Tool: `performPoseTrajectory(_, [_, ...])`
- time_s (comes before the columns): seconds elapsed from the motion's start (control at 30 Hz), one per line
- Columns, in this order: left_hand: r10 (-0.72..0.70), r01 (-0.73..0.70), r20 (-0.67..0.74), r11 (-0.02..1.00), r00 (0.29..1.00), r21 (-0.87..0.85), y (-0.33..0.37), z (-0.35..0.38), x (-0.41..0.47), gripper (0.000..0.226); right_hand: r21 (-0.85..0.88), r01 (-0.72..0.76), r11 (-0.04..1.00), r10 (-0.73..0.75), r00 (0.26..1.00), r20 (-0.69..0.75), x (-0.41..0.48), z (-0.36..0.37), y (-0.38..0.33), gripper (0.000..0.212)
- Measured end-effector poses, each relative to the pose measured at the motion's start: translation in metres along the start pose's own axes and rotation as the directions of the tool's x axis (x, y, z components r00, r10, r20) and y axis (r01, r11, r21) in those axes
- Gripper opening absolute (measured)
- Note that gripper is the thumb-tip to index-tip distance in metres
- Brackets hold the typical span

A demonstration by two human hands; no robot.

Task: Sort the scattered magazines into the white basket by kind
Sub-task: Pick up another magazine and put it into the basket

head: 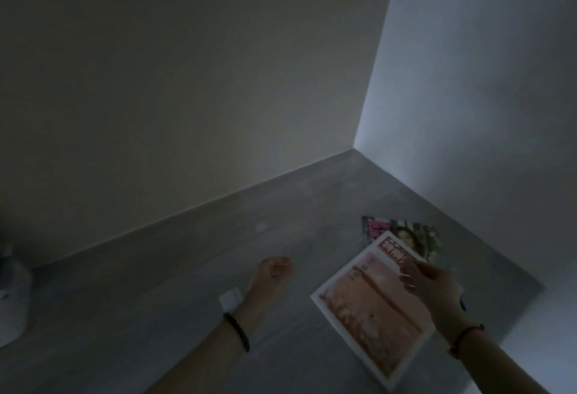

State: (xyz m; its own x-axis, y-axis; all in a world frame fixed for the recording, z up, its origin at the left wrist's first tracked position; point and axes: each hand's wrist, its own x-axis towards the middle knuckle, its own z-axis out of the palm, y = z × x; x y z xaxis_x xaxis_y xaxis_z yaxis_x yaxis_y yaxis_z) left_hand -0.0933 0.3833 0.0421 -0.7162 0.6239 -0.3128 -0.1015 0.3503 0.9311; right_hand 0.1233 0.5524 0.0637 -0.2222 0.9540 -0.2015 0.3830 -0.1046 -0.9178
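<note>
The room is dim. My right hand (434, 287) grips the right edge of a white-bordered magazine with an orange-pink cover (371, 303), held tilted above the grey floor. Behind it, a second magazine with a dark, colourful cover (406, 234) lies flat on the floor near the wall corner. My left hand (274, 268) is stretched out over the floor to the left of the held magazine, its fingers curled into a loose fist with nothing in it. No white basket shows in this view.
Two plain walls meet at a corner (354, 148) behind the magazines. A small white scrap (231, 298) lies on the floor by my left wrist. A pale rounded object (12, 293) sits at the left edge.
</note>
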Motion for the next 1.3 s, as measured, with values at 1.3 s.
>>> performPoseTrajectory(1.3, [0.141, -0.176, -0.130, 0.933, 0.981, -0.315, 0.049, -0.052, -0.008, 0.015, 0.089, 0.017, 0.996, -0.052, 0.908, 0.416, 0.002, 0.070, -0.059, 0.007])
